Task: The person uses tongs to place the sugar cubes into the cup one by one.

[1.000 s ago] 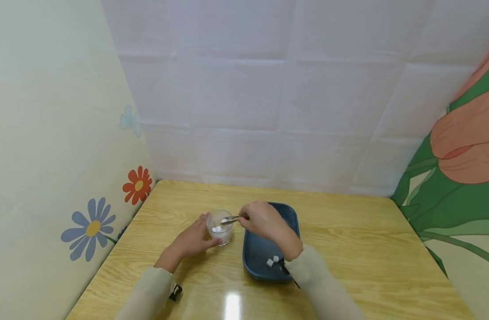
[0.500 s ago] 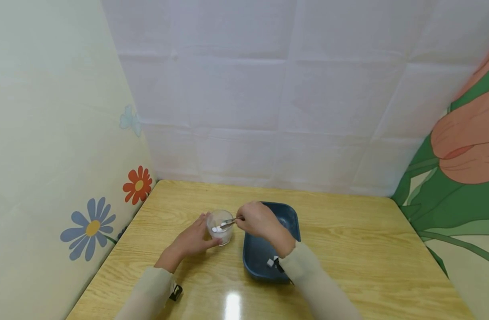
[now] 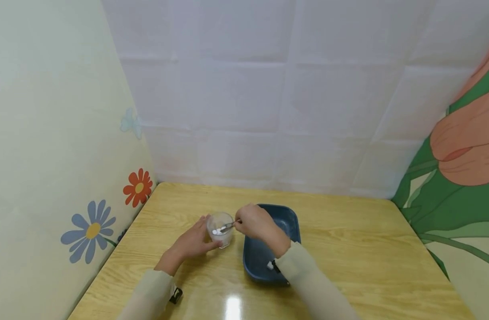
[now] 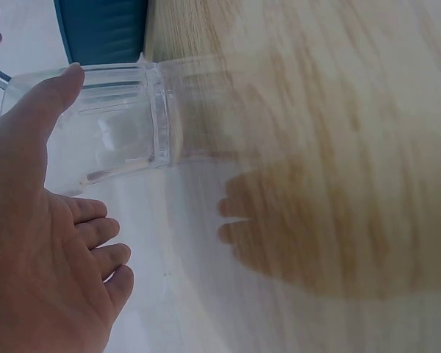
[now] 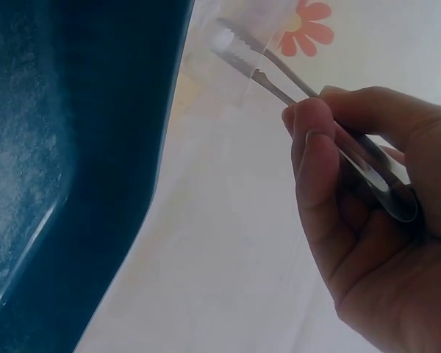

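A clear glass (image 3: 220,240) stands on the table with several white cubes (image 3: 217,232) inside, like sugar cubes. My left hand (image 3: 194,239) holds it from the left, thumb on the near side; in the left wrist view the thumb lies along its wall. My right hand (image 3: 256,222) grips small metal tongs (image 5: 283,84) above the tray's left edge. Their serrated tips reach into the glass, with a whitish cube (image 5: 224,38) at them; whether they still pinch it I cannot tell.
Right of the glass lies a dark blue tray (image 3: 253,255). A white cube (image 3: 270,266) shows in it, partly hidden by the right wrist's strap. A white sheet (image 3: 244,111) hangs behind the wooden table (image 3: 356,249), and flowered sheets flank it.
My right hand has moved a little left and the tongs' tips have gone lower into the glass. The right wrist now covers one of the tray's cubes. My left hand and the glass stay put.
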`<state>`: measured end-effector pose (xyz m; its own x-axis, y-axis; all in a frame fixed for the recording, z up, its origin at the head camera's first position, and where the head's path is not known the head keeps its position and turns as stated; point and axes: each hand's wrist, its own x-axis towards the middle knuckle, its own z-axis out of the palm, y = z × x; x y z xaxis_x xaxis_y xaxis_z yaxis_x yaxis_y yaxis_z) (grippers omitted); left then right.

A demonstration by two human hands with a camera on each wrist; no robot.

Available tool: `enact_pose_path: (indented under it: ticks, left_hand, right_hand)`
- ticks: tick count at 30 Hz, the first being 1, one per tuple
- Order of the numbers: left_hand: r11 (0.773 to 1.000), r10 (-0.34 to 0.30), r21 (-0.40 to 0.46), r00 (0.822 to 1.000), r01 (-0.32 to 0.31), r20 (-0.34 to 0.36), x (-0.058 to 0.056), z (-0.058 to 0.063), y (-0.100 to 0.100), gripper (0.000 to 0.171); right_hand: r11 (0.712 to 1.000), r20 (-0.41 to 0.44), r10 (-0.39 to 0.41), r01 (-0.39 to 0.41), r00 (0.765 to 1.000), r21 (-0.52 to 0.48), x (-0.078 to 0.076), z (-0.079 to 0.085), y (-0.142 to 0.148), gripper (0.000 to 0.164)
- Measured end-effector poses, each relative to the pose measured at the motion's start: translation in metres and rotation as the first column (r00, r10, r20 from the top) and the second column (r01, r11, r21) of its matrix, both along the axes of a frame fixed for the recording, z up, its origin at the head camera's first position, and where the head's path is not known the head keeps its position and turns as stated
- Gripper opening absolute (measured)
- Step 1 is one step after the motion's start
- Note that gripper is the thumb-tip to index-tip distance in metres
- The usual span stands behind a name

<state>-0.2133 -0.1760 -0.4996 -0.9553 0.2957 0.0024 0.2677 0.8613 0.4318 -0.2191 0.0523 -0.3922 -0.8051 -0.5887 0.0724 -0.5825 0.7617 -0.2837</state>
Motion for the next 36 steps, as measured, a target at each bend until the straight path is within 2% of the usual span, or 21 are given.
enact_pose_path:
  ticks: [11, 15, 25, 36]
  left_hand:
    - [1.000, 0.013, 0.006, 1.000, -0.013, 0.000, 0.0050, 0.0017, -0.0003, 0.099]
    - [1.000, 0.013, 0.012, 1.000, -0.012, -0.007, 0.0048, 0.0011, -0.0003, 0.099]
    - [1.000, 0.007, 0.010, 1.000, -0.006, -0.018, 0.0031, 0.0021, -0.0006, 0.100]
    - [1.000, -0.006, 0.012, 1.000, 0.006, -0.011, 0.0027, 0.0034, -0.0003, 0.099]
  right_hand:
    - [1.000, -0.003, -0.007, 0.007, 1.000, 0.016, -0.0042, -0.0040, -0.0063, 0.019]
    - [1.000, -0.002, -0.007, 0.007, 1.000, 0.025, -0.0054, -0.0052, -0.0078, 0.022]
    - [0.999, -0.005, -0.018, 0.019, 1.000, 0.040, -0.0071, -0.0040, -0.0103, 0.016]
    - [0.999, 0.022, -0.028, 0.028, 0.999, 0.019, -0.0032, 0.0003, -0.0082, 0.023]
